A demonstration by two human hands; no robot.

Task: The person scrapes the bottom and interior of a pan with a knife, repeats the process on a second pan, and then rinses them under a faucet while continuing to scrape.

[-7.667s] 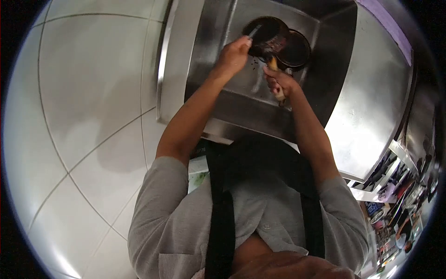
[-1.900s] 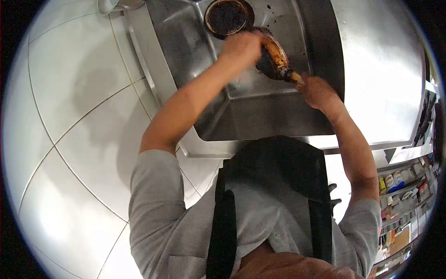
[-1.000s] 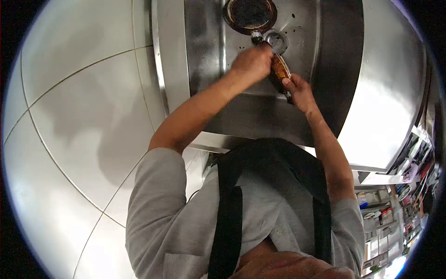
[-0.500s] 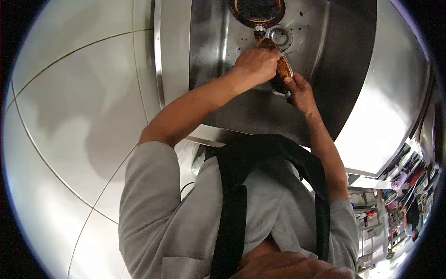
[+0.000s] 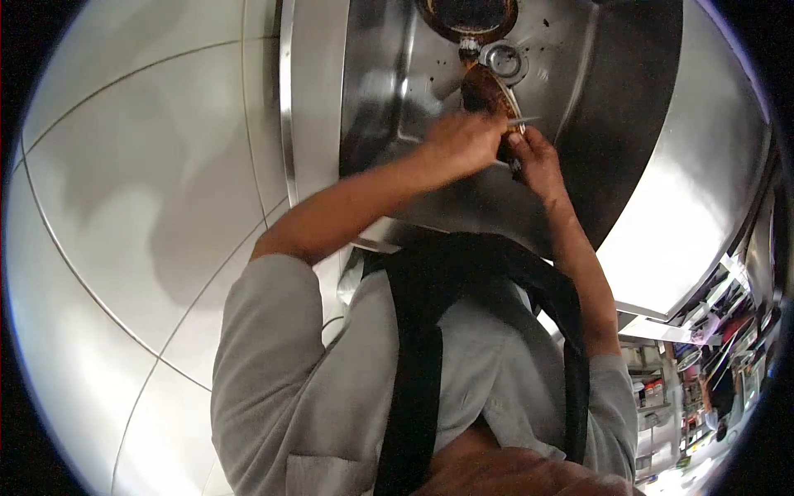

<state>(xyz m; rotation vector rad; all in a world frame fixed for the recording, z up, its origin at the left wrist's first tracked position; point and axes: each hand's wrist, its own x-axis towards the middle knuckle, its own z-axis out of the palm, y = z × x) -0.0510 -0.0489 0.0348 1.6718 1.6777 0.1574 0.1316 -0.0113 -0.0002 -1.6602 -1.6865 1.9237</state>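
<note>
My left hand (image 5: pixel 470 142), blurred by motion, is closed around a thin metal scraping blade (image 5: pixel 523 121) that sticks out to the right past the fingers. The blade lies across a small frying pan (image 5: pixel 488 89) with brown, burnt-on crust, which is tilted up on its edge over the sink. My right hand (image 5: pixel 538 161) grips this pan at its near right side, thumb on the rim. Part of the pan sits hidden behind my left hand. Beyond it, a second frying pan (image 5: pixel 469 33) with a dark base and browned rim lies flat in the sink.
Around the pans is a deep stainless steel sink (image 5: pixel 380 107), with a round drain (image 5: pixel 504 61) and dark crumbs on its floor. White tiled wall (image 5: pixel 107 207) rises to the left. A steel counter (image 5: pixel 686 190) lies right, with shelves (image 5: pixel 649 388) and a person farther off.
My left hand has moved towards me along the pan, and the blade now shows past its fingers. My right hand keeps its hold. The view has shifted slightly.
</note>
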